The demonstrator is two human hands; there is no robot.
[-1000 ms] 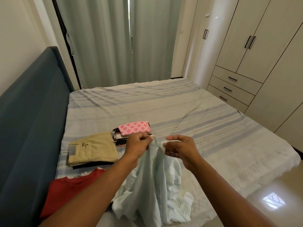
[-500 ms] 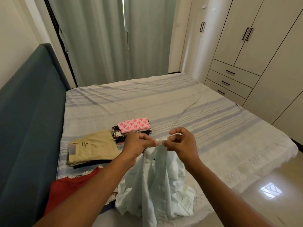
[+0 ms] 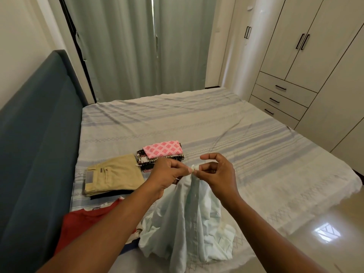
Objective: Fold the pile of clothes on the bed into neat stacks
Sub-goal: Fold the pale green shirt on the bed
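Both hands pinch the shirt's top edge above the bed's near edge.
Left hand and right hand hold the pale shirt; striped bed lies bare beyond, folded trousers by the headboard.

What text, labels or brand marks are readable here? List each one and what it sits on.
No readable text anywhere.
Waistband patch on the folded khaki trousers: too blurred to read.
Small white neck tag by the red shirt: too small to read.
Pale blue shirt in both hands: no print visible.
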